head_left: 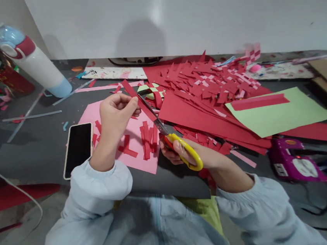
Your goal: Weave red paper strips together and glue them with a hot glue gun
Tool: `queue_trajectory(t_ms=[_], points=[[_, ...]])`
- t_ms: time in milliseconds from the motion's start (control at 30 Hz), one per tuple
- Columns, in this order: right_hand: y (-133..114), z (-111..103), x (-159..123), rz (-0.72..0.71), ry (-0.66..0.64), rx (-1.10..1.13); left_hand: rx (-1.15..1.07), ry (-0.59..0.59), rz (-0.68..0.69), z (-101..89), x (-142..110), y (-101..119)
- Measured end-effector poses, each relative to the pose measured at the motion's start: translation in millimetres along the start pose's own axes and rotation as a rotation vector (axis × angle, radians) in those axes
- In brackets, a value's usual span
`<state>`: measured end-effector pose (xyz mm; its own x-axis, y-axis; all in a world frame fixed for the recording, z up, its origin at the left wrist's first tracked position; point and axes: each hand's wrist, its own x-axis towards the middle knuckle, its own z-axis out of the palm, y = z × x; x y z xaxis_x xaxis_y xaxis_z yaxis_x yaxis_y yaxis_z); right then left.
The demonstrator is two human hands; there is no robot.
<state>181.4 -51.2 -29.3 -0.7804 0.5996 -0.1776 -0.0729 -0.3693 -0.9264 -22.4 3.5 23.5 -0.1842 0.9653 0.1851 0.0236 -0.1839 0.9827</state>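
Note:
A narrow red paper strip [131, 90] is pinched between the thumb and fingers of my left hand [118, 109]. My right hand [181, 150] grips yellow-handled scissors [190, 153], whose blades lie along the strip's lower part. Whether the blades are parted is hard to make out. Below my hands, several short red paper pieces [145, 140] lie on a pink paper sheet [138, 165]. Just right of the blades spreads a stack of red paper [185, 110], with many cut red pieces [197, 80] heaped behind it.
A phone [78, 149] lies left of the pink sheet. Farther left stand a water bottle [34, 62] and a red can [11, 80]. To the right are a light green sheet [282, 114] with a red strip on it and a purple box-shaped device [294, 159]. A white panel [199, 13] closes off the back.

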Motion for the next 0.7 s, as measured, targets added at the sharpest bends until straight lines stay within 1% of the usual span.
queue_trajectory(t_ms=[100, 400, 600, 700], points=[[2.4, -0.2, 0.5, -0.021, -0.016, 0.002, 0.022, -0.018, -0.004, 1.0, -2.5, 2.0], [4.7, -2.7, 0.9, -0.032, -0.002, -0.015, 0.066, -0.068, -0.005, 3.3, -5.8, 3.8], [12.4, -5.9, 1.8, 0.022, 0.027, 0.056, 0.055, -0.078, -0.002, 3.1, -6.1, 2.6], [15.3, -7.4, 1.9, 0.034, 0.043, 0.058, 0.05, -0.075, -0.004, 3.2, -6.2, 2.7]])
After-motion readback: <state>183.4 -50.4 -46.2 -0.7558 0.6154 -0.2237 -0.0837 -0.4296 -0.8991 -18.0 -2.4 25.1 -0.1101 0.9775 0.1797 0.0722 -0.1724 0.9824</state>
